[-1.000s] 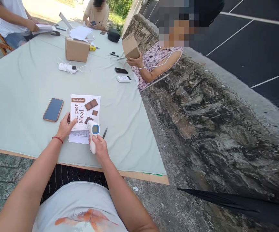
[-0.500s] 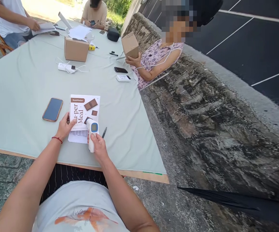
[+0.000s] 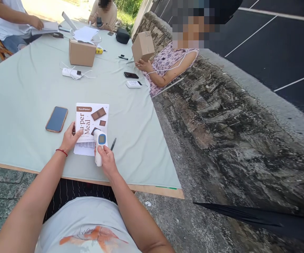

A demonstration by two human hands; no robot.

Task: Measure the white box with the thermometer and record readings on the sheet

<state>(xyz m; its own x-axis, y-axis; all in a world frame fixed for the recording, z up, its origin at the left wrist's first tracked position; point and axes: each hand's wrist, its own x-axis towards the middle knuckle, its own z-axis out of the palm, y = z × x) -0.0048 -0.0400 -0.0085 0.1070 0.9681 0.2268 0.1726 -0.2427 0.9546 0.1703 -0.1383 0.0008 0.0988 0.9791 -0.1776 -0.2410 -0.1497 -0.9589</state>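
My left hand (image 3: 70,136) grips the left edge of a white box (image 3: 99,121) printed "NutriMotion" with brown chocolate pictures, its thumb on the front. In my right hand (image 3: 107,160) is a white infrared thermometer (image 3: 98,154) with a blue-rimmed screen facing me. The thermometer's head overlaps the lower right corner of the box; whether they touch I cannot tell. Printed paper (image 3: 84,149) lies on the table below the box. A black pen (image 3: 113,144) rests just right of my right hand, and a phone (image 3: 56,119) lies left of the box.
A pale green cloth (image 3: 22,116) covers the table. Farther back stand a cardboard box (image 3: 82,54) with papers on it, a white device with cable (image 3: 72,73), a phone (image 3: 131,75) and a black case (image 3: 122,36). A person at right holds another carton (image 3: 143,47); two others sit at the far end.
My hands, the printed box and the thermometer stay nearly still. The person at right has turned the carton in their hands. At the far end, a person has raised a dark object slightly.
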